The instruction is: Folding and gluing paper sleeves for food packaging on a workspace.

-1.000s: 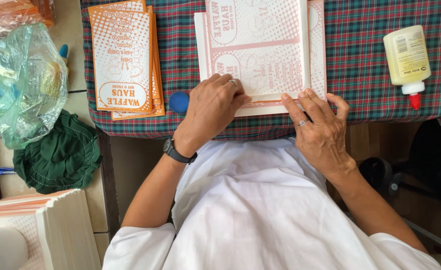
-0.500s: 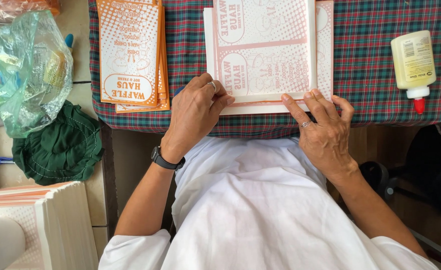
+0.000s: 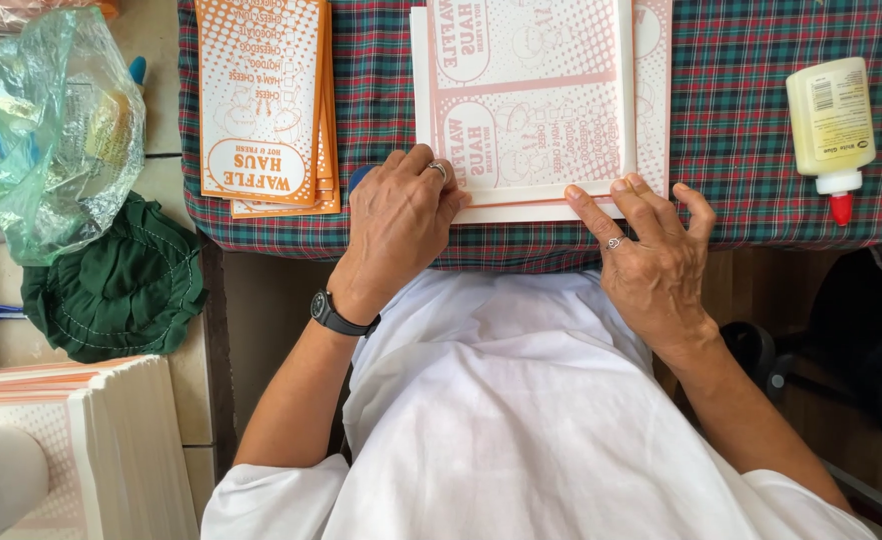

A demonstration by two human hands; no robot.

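A stack of orange-printed bags lay near the left edge of the plaid tablecloth, and a glue bottle near its right. Off the left edge sat a crumpled plastic bag and green cloth.

A small home-style workshop for hand-making printed paper bags.

Looking down here: a surface draped in red-and-green plaid cloth, a pile of orange printed bags on one side, a pink printed sheet stack laid flat in the middle, a glue bottle with a red nozzle lying off to the side. Down by the tiled floor a thick stack of unfolded sheets stands on edge, beside a crumpled plastic bag and a green cloth. Handwork, no machines showing.
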